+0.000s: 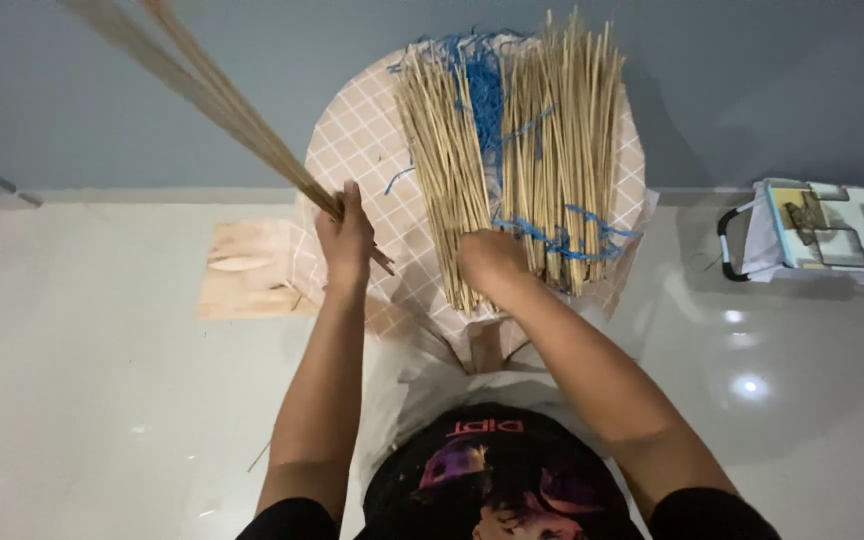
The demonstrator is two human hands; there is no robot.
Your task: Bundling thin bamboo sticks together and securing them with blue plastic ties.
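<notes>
Left hand [345, 238] clenched around a small sheaf of thin sticks [207, 90] slanting up-left. Right hand [492, 262] presses, fingers curled (grip unclear), on the big stick pile [512, 160] just beyond it, tangled in blue string [482, 85]. Most sticks seem still unpicked.

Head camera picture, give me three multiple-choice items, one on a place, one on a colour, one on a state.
1. Where do the loose sticks lie?
A. on the checked round cloth
B. on the floor
C. in the box

2. What colour are the strings among them?
A. red
B. blue
C. green

3. What is the left hand doing?
A. lying flat
B. pointing
C. holding a raised bundle of sticks

Key: 1 A, the sticks cover the cloth; 2 B, blue strands show between sticks; 3 C, the grip closes round the bundle, while the right hand rests on the pile.
</notes>
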